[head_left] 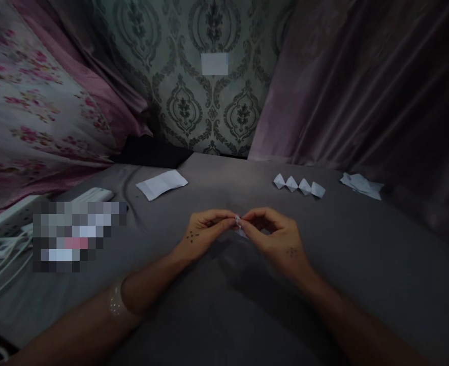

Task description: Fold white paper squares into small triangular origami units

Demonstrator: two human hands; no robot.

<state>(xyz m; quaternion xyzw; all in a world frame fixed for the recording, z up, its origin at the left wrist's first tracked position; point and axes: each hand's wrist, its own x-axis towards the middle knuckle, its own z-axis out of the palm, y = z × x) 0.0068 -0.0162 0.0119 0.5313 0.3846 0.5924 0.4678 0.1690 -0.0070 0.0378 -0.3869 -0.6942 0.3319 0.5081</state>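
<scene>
Between my fingertips is a small piece of folded white paper [241, 232], mostly covered by the thumbs and fingers. My left hand [208, 229] pinches its left side, thumb against forefinger. On the other side my right hand [272, 231] pinches it too, so the two hands nearly meet. Beyond the right hand, a row of several folded white paper shapes [304, 186] with pointed tops lies on the grey cloth [224, 183]. Past the left hand lies a flat stack of white paper [162, 184].
More loose white paper pieces [362, 185] lie at the far right. A white power strip [14, 218] with cables [9, 267] sits at the left, near a blurred-out patch. Black cloth [152, 151] lies at the back, below the patterned wall [213, 107]. Curtains [323, 96] hang on both sides.
</scene>
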